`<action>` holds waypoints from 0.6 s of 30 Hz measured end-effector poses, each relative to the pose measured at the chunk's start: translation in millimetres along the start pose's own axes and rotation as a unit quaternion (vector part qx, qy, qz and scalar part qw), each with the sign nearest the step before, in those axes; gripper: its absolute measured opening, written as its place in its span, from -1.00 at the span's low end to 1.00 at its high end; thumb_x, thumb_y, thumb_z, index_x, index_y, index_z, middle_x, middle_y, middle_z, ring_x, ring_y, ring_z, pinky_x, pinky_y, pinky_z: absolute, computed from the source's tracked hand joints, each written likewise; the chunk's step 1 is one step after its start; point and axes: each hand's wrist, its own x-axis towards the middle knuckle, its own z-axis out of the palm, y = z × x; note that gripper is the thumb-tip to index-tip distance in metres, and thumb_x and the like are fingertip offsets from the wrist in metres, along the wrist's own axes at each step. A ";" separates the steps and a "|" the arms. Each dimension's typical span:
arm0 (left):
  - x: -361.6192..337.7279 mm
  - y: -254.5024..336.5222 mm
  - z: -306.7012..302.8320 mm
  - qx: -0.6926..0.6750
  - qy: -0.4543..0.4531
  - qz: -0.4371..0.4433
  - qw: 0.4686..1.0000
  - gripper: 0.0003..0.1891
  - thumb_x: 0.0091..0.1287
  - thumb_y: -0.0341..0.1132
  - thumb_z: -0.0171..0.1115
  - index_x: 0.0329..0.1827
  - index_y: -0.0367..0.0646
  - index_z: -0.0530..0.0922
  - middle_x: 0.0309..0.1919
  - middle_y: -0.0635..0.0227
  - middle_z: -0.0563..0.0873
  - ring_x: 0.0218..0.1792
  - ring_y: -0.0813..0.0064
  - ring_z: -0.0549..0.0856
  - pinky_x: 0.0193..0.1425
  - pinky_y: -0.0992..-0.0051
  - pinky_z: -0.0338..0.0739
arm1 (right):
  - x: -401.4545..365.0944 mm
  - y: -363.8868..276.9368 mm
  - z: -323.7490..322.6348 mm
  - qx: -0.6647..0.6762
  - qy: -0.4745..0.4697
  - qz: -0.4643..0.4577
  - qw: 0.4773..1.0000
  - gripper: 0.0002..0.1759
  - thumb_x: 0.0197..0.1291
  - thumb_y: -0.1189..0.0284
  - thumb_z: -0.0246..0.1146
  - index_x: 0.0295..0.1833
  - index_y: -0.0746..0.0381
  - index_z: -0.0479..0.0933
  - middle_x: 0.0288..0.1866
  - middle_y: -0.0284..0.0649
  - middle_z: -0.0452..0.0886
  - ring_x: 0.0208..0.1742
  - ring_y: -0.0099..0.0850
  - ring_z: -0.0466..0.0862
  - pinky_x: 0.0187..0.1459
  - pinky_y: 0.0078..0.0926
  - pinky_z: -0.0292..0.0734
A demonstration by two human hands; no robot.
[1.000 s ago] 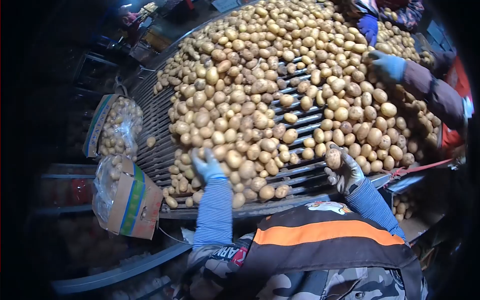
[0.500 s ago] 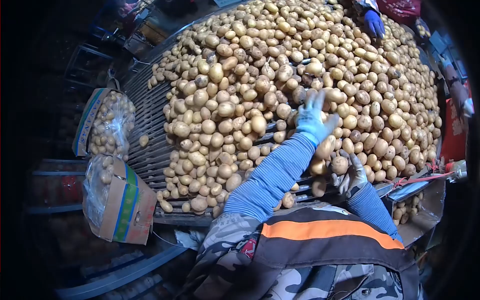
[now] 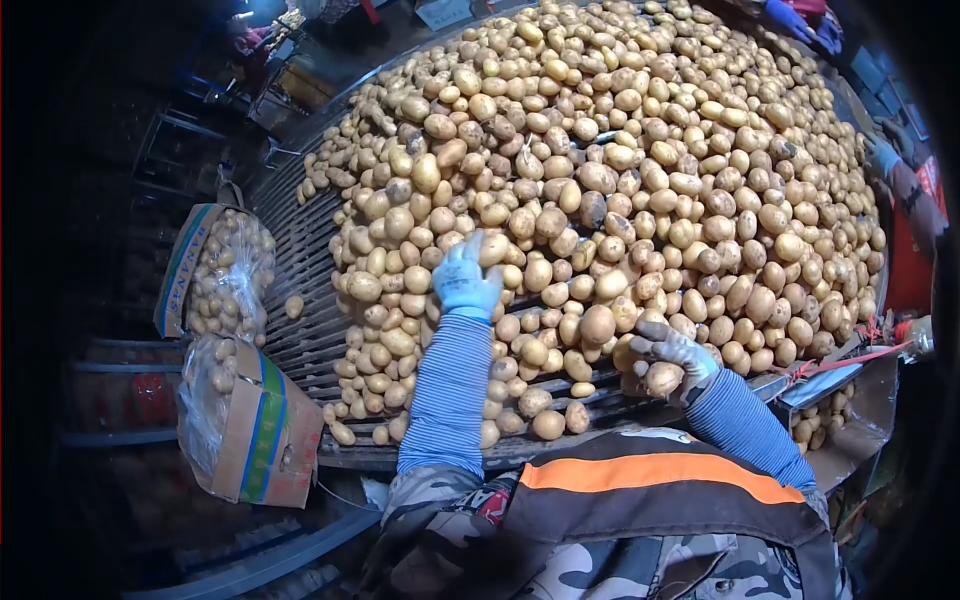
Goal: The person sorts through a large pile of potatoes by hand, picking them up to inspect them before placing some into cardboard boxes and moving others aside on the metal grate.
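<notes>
A broad heap of potatoes point(image 3: 640, 180) lies on a slatted metal surface point(image 3: 300, 250). My left hand point(image 3: 465, 283), in a pale blue glove, rests on the left part of the heap. Its thumb and fingers are apart, beside a potato point(image 3: 493, 248) that it does not visibly grip. Near the front edge, my gloved right hand point(image 3: 690, 358) has its fingers curled around a potato point(image 3: 663, 379). Striped blue sleeves cover both my forearms.
Two cardboard boxes point(image 3: 283, 440) with plastic-wrapped potatoes stand at the left. Another box point(image 3: 860, 420) holding potatoes is at the lower right. Co-workers' gloved hands show at the top right point(image 3: 820, 35) and the right edge point(image 3: 884, 156).
My left hand has swept left across the heap. My right hand has shifted slightly left and down, with a potato in it. The co-worker's purple-gloved hand at the top has drawn back right.
</notes>
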 end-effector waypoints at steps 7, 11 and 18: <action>-15.9 73.5 -40.5 -0.384 -0.048 0.119 0.914 -0.22 -0.03 -0.30 0.51 0.30 -0.24 0.36 0.22 0.07 0.47 0.24 0.17 0.47 0.34 0.25 0.37 | 14.1 -2.4 1.5 0.060 -0.122 -0.017 0.990 -0.21 0.08 0.06 0.36 0.41 -0.09 0.20 0.17 -0.03 0.47 -0.22 -0.22 0.65 -0.39 -0.16 0.64; 85.6 6.3 -46.8 0.092 0.177 0.016 0.980 -0.33 0.13 -0.13 0.35 0.33 0.02 0.33 0.31 0.07 0.34 0.24 0.05 0.40 0.31 0.16 0.35 | 13.7 -10.8 0.9 0.078 -0.092 -0.015 0.993 -0.27 0.15 -0.02 0.26 0.38 -0.01 0.24 0.11 -0.05 0.52 -0.30 -0.22 0.66 -0.48 -0.21 0.65; 102.0 22.4 -43.0 -0.116 0.117 -0.079 0.983 -0.46 0.08 -0.35 0.30 0.21 -0.05 0.49 0.08 0.12 0.54 0.07 0.24 0.56 0.26 0.31 0.42 | 23.0 -4.2 -2.8 0.144 -0.195 -0.027 0.970 -0.20 0.17 -0.28 0.02 0.39 -0.02 0.24 0.29 -0.04 0.41 0.08 0.08 0.55 -0.41 -0.18 0.66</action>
